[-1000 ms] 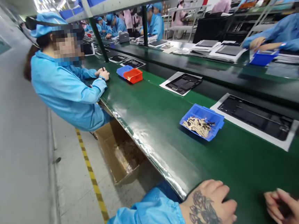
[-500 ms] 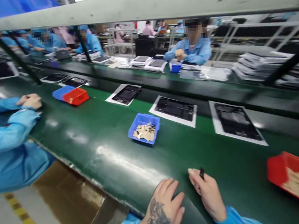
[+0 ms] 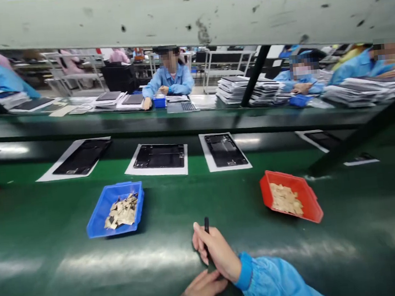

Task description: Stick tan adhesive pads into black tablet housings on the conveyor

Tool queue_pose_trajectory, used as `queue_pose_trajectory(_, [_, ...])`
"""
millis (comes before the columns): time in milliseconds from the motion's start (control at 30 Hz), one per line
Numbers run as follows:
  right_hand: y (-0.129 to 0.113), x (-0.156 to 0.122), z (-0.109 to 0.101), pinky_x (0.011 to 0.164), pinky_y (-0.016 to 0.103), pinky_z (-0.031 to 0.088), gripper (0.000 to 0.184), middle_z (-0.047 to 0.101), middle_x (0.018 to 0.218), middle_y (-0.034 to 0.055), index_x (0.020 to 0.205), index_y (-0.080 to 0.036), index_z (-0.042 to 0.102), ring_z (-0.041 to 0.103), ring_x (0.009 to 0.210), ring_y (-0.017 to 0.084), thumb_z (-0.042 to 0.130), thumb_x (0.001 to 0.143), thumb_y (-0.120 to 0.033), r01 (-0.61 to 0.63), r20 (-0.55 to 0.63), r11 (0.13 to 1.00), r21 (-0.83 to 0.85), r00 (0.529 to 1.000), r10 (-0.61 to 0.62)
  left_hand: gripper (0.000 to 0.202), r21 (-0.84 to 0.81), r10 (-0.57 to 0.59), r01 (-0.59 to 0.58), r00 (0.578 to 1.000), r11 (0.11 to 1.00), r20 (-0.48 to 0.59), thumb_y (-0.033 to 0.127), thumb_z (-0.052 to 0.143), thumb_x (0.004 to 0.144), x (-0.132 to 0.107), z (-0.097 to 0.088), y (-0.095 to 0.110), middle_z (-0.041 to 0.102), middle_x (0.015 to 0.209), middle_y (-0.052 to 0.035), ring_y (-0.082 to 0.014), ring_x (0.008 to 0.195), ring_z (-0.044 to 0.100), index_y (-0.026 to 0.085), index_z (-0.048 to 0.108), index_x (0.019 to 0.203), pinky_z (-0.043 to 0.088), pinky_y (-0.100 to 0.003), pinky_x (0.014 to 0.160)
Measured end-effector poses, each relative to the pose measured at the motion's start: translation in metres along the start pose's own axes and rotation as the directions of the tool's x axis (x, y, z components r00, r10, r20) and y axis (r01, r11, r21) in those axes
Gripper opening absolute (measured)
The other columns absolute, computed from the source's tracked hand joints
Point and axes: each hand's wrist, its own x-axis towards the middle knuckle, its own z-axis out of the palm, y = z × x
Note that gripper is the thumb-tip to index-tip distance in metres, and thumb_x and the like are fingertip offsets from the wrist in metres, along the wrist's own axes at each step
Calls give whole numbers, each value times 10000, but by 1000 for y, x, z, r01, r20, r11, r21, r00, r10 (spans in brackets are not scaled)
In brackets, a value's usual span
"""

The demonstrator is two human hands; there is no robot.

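1. Left hand (image 3: 200, 295), tattooed at the wrist: fingers loosely curled and released, nothing visible in them, lying just below the right hand.
2. Right hand (image 3: 215, 252), blue sleeve (image 3: 274, 279): thumb and fingers clenched in a pinch grip around a tool.
3. Black pen-like tool (image 3: 206, 225): grasped in the right fingers, nearly upright, upper end projecting above the fingertips.
4. Green-topped workbench (image 3: 56, 271): extends beneath and beyond both hands.
5. Blue plastic bin (image 3: 96, 221): ahead and left of the fingers, well apart from them, holding tan-and-black foil scraps (image 3: 122, 211).
6. Red plastic tray (image 3: 268, 192): ahead and right of the fingers, tilted slightly, holding tan scraps (image 3: 285, 199).
7. Dark tablet panels on white sheets, three in a row (image 3: 158, 156) (image 3: 223, 150) (image 3: 80, 157): beyond the bin and tray, farther ahead of the fingers.
8. Grey-green shelf beam (image 3: 172, 19): crosses above the row, far ahead of the fingers.
9. Co-worker in a blue coat (image 3: 174, 81): seated across the line, far beyond the fingers, one hand beside a small blue bin (image 3: 159, 101).
10. Stacks of dark panels (image 3: 237, 91): on the far bench, right of that co-worker.
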Motion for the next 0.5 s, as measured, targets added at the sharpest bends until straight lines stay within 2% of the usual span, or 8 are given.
queue_pose_trajectory(33, [-3,3,-1,353,211,208,587,354,414,-68,559,-180,474,263,328,53,520,752,-733,3,-35,999,43,999,-1,231,-236,19,10,993,972,119,364,512,928,13,-10,-3,687,1069,-36,-171,1060,603,243,678,1033,439,-267,970])
queue_pose_trajectory(67, [-8,6,-2,351,203,199,574,373,456,-68,584,-182,468,253,345,47,528,744,-730,12,-77,997,81,997,-6,246,-420,-57,135,980,897,193,296,477,944,27,-21,-4,687,1068,-50,-165,1041,608,211,669,1072,425,-262,980])
queue_pose_trajectory(100, [-13,10,-4,351,196,184,563,395,498,-64,603,-182,460,245,363,41,542,735,-723,25,-121,993,111,993,-12,254,-519,-162,261,960,814,227,250,455,948,40,-32,-5,694,1038,-52,-163,1003,615,198,674,1068,439,-245,936])
queue_pose_trajectory(167, [-25,20,-6,357,186,154,553,432,571,-48,608,-178,433,238,392,28,580,710,-701,51,-194,988,143,981,-23,249,-586,-307,388,922,712,237,220,466,930,60,-47,-4,700,977,-67,-177,925,623,173,705,982,449,-248,866])
queue_pose_trajectory(300, [-52,54,-7,359,181,148,504,444,610,-36,609,-172,417,247,408,24,600,755,-619,94,-299,991,95,952,-62,255,-593,-402,480,875,647,269,267,499,906,65,-50,-3,697,784,-68,-188,800,623,156,725,950,435,-262,777])
queue_pose_trajectory(367, [-65,80,-7,360,172,181,435,448,621,-39,663,-157,465,282,415,31,550,855,-537,107,-377,994,18,922,-92,275,-653,-492,573,805,496,333,315,513,899,59,-46,-6,665,664,-42,-165,686,611,146,725,949,431,-251,707])
queue_pose_trajectory(433, [-79,109,-12,379,163,266,349,474,648,-39,772,-139,527,360,440,44,495,939,-444,90,-469,992,-86,875,-120,293,-754,-553,595,741,278,380,352,540,882,56,-44,-11,639,618,-25,-142,612,589,125,718,936,423,-239,655])
queue_pose_trajectory(500, [-95,135,-26,452,189,406,283,543,731,-15,903,-129,571,477,516,72,493,964,-394,35,-557,978,-206,818,-147,294,-849,-563,518,734,102,380,349,577,858,56,-44,-17,633,616,-29,-138,612,583,94,711,918,426,-242,666])
